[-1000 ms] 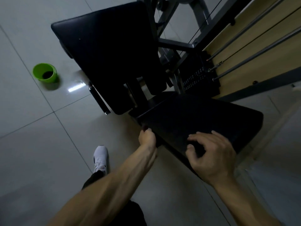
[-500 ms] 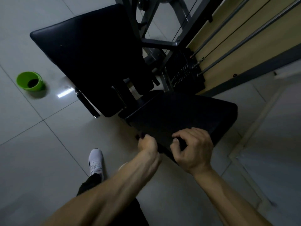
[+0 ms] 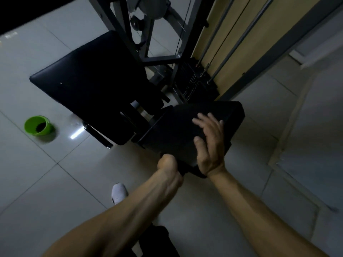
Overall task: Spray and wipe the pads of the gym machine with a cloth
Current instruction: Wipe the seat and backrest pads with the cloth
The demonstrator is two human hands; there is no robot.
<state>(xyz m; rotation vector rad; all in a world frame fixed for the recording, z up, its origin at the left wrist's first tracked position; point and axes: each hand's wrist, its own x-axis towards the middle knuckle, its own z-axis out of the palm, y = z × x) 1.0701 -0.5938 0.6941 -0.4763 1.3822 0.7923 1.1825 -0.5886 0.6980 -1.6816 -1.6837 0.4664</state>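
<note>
Pale marks on the weight stack [image 3: 191, 84] are too small to read. The right hand [image 3: 209, 143] lies flat on the seat pad [image 3: 172, 130], fingers straight and spread, slightly blurred. The left hand [image 3: 168, 164] is curled in a fist at that pad's near corner. Its fingers are hidden, so I cannot tell what it grips. Both the seat pad and the back pad [image 3: 89, 84] are smooth, black and round-cornered. A round green tub [image 3: 38, 126] stands well apart on glossy tiles.
</note>
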